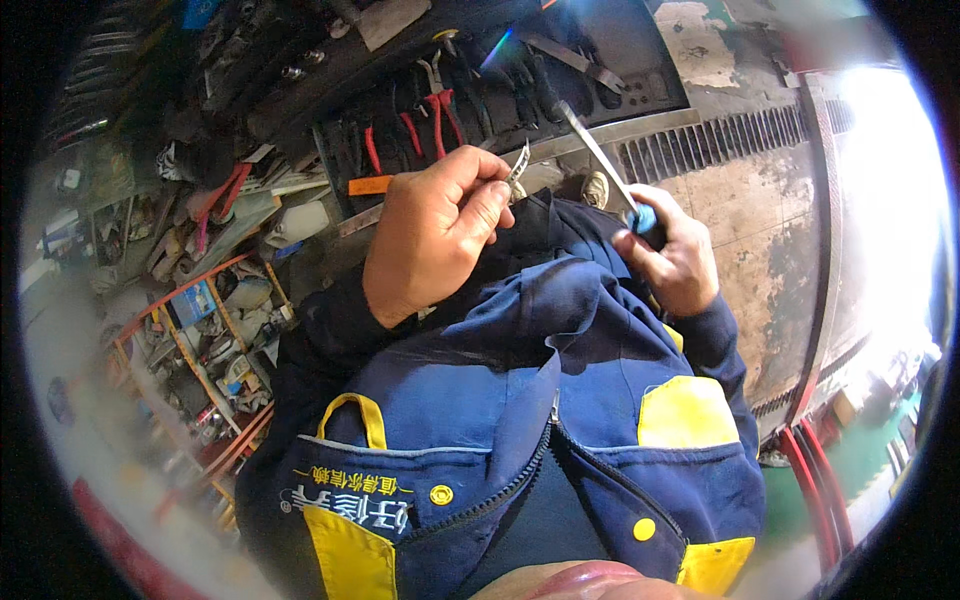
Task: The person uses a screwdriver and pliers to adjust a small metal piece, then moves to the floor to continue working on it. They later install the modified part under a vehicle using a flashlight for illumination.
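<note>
Navy cloth jacket with yellow patches [450, 400], zip partly open, fills lower view. Black rectangular tool tray [655, 75] beyond hands. 2 bare hands, well apart: left hand [435, 225], thumb and forefinger pinched; right hand [682, 258], fingers curled round tool handle. Long straight metal-shafted tool with blue handle [610, 170]: in right grasp, shaft slants forward-left, far end overlaps tray in view; contact cannot be told. Red-handled metal pliers [436, 112] in tray. Small thin curved metallic piece [519, 165]: gripped at left fingertips, left of shaft, apart from it.
</note>
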The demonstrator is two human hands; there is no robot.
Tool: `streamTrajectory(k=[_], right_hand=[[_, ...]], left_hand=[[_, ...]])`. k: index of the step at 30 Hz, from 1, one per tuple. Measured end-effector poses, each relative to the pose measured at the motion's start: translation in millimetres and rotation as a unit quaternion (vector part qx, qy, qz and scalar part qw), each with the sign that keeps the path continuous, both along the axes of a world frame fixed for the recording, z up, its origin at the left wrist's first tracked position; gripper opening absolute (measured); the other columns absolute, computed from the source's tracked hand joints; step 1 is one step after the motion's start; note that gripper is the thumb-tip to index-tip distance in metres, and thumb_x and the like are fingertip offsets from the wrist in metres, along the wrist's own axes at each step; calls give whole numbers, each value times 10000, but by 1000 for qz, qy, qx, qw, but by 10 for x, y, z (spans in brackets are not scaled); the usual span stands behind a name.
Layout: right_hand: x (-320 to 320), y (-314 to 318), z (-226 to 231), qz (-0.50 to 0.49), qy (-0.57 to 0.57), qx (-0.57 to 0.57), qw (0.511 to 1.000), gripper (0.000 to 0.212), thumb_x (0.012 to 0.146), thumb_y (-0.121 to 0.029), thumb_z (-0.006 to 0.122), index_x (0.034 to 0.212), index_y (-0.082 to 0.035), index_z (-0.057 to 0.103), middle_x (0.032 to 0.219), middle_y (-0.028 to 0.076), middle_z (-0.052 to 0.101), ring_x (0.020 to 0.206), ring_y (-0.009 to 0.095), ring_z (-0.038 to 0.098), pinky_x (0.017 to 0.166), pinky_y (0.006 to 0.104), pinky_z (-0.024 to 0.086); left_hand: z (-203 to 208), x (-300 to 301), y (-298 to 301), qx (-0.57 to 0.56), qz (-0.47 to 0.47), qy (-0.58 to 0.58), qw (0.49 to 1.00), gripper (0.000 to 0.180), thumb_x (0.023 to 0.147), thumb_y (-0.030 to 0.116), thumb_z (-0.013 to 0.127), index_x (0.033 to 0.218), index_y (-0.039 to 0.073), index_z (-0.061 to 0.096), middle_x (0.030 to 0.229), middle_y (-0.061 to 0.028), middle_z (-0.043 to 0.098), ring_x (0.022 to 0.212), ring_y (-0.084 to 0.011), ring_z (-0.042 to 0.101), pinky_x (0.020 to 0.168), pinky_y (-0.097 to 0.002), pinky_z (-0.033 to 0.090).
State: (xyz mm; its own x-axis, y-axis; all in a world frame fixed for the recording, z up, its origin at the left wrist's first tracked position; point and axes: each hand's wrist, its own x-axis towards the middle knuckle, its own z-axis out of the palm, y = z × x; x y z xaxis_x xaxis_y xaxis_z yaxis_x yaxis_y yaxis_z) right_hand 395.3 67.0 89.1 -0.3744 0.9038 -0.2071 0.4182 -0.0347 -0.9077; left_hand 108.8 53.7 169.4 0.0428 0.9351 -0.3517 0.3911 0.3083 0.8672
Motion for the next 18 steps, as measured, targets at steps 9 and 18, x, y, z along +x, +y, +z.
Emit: streamTrajectory(k=[9, 18], right_hand=[[312, -200, 293, 114, -46, 10, 992, 505, 923, -319, 778, 1325, -36, 666, 1195, 242, 707, 1095, 426, 699, 960, 436, 552], [387, -269, 348, 146, -3, -40, 988, 432, 973, -224, 732, 1360, -46, 663, 1099, 229, 724, 965, 403, 723, 864, 412, 574]], left_hand=[[29, -27, -88, -61, -20, 18, 998, 129, 1064, 89, 590, 1087, -23, 649, 849, -64, 713, 773, -114, 681, 723, -271, 532], [-81, 91, -179, -135, 47, -81, 986, 120, 1047, 74, 595, 1106, -17, 646, 821, -21, 649, 725, -84, 615, 701, -256, 501]])
